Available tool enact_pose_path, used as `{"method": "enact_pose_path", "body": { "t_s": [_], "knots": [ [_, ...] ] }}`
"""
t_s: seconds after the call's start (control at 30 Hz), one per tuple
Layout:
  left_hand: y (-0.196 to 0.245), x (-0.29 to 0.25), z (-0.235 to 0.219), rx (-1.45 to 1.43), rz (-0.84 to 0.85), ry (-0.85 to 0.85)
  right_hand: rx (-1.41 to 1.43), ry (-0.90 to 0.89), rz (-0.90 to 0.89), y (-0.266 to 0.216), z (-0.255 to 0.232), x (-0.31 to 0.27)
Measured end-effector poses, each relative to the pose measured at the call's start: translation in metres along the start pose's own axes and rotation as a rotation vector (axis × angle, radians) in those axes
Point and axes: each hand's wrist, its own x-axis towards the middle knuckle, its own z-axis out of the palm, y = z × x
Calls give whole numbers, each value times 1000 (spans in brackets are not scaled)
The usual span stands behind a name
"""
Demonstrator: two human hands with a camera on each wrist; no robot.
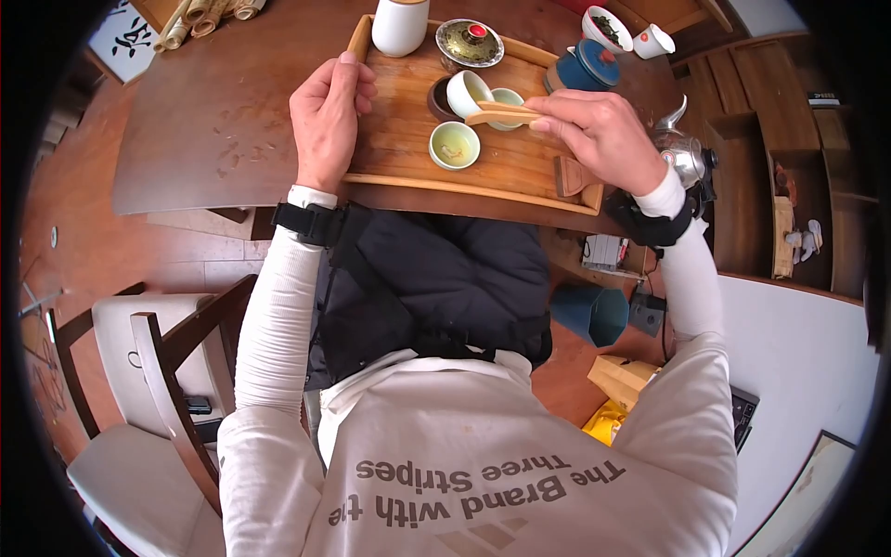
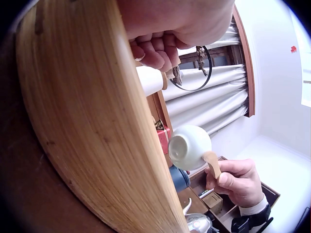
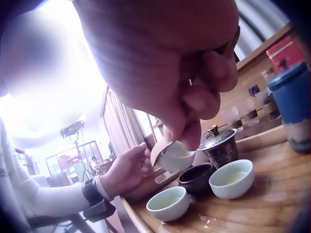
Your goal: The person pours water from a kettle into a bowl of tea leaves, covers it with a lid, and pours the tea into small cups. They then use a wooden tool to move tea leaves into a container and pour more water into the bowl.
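Note:
My right hand (image 1: pixel 603 130) pinches light wooden tongs (image 1: pixel 501 113), which grip a pale cup (image 2: pixel 189 147). In the head view this cup (image 1: pixel 467 93) is tilted beside a small dark vessel (image 1: pixel 439 104). Two other pale cups hold yellowish tea: one near the tray's front (image 1: pixel 454 147), the other behind the tongs (image 3: pixel 232 179). At the tray's left side is my left hand (image 1: pixel 327 121), fingers loosely curled with nothing in them; whether it touches the rim cannot be told.
On the wooden tray (image 1: pixel 399 148) stand a white canister (image 1: pixel 400 28), a patterned lidded bowl (image 1: pixel 467 46) and a brown block (image 1: pixel 572 176). A blue jar (image 1: pixel 583 67), a bowl of leaves (image 1: pixel 605 31) and a metal kettle (image 1: pixel 682 158) are at the right.

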Motion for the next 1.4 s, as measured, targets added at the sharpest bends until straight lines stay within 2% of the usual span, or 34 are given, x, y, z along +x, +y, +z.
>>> {"method": "enact_pose_path", "body": {
  "t_s": [0.07, 0.13, 0.17, 0.23, 0.27, 0.3, 0.33, 0.37, 0.43, 0.47, 0.53, 0.57, 0.73, 0.87, 0.93, 0.97, 1.03, 1.07, 1.1, 1.2, 1.3, 1.4],
  "knots": [
    [2, -1, 1, -10, -1, 6, 86, 25, 5, 6, 15, 2],
    [2, -1, -1, -23, -10, -6, 349, 40, 143, 9, 28, 3],
    [2, -2, -1, -38, -21, -26, 350, 36, 138, 11, 36, 2],
    [2, -2, -1, -28, -8, -21, 571, 40, 271, 16, 50, -2],
    [2, -2, -2, -17, -6, -27, 570, 37, 271, 19, 56, -4],
    [3, -2, -2, -7, -3, -34, 683, 61, 311, 20, 63, -6],
    [4, -2, -1, -10, -4, -31, 796, 85, 352, 20, 65, -6],
    [4, -2, -1, -1, -3, -31, 795, 83, 351, 20, 65, -7],
    [4, -2, -1, 8, -1, -28, 949, 1, 517, 20, 63, -8],
    [2, -2, -1, 14, 2, -26, 948, -2, 513, 18, 63, -8],
    [3, -2, -1, 21, 7, -20, 1170, 27, 640, 12, 65, -10],
    [4, -2, 0, 30, 19, -19, 1170, 25, 637, 11, 67, -11],
    [4, -1, 1, 27, 28, -20, 1512, 66, 654, 6, 66, -13],
    [3, -1, 0, 27, 14, -12, 1551, 116, 639, 3, 54, -19],
    [4, -2, 0, 13, 15, -26, 1373, 162, 561, 3, 40, -25],
    [5, -2, 1, 24, 14, -15, 1371, 167, 564, 2, 32, -30],
    [5, -2, 2, 30, 11, -10, 928, 147, 593, 4, 16, -41],
    [4, -1, 1, 29, 19, -15, 729, 156, 463, 7, 14, -48],
    [3, -1, 1, 29, 27, -20, 728, 157, 468, 7, 8, -54],
    [4, -3, 2, 28, 16, -20, 40, -22, 108, -10, -7, -65],
    [1, -2, 1, 23, 21, -16, -115, -106, 75, -23, -1, -62],
    [2, -2, 1, 43, 25, -16, -184, -116, 26, -25, 5, -57]
  ]
}}
